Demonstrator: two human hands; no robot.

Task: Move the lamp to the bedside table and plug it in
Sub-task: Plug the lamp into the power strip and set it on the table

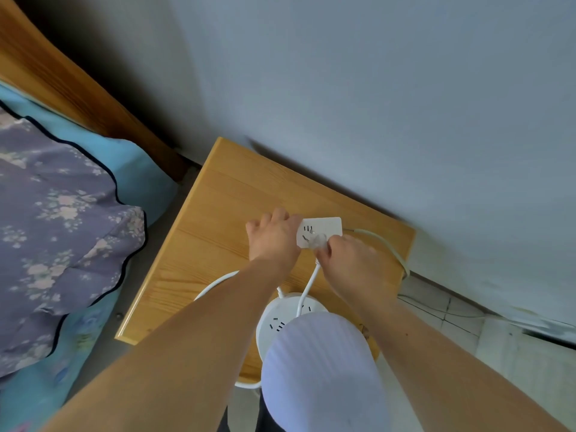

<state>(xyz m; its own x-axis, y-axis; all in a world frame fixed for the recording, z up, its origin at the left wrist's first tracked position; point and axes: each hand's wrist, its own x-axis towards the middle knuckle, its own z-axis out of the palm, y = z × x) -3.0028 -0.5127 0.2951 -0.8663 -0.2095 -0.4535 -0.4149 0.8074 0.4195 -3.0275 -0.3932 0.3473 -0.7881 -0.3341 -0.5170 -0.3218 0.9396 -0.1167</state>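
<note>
A white lamp with a pale ribbed shade [321, 369] and a round white base [280, 319] stands on the near part of the wooden bedside table [224, 207]. A white power strip [324, 227] lies near the table's far edge. My left hand [274, 235] grips the strip's left end. My right hand [352, 263] pinches the lamp's white plug [319, 241] against the strip's socket face. The lamp's white cord [307, 288] runs from the plug down to the base. Whether the plug is fully seated is hidden by my fingers.
The strip's grey cable [386, 244] loops off the table's right edge toward the tiled floor [467, 332]. A grey-white wall [374, 104] backs the table. On the left are a bed with a floral quilt [56, 229] and a wooden headboard [62, 76].
</note>
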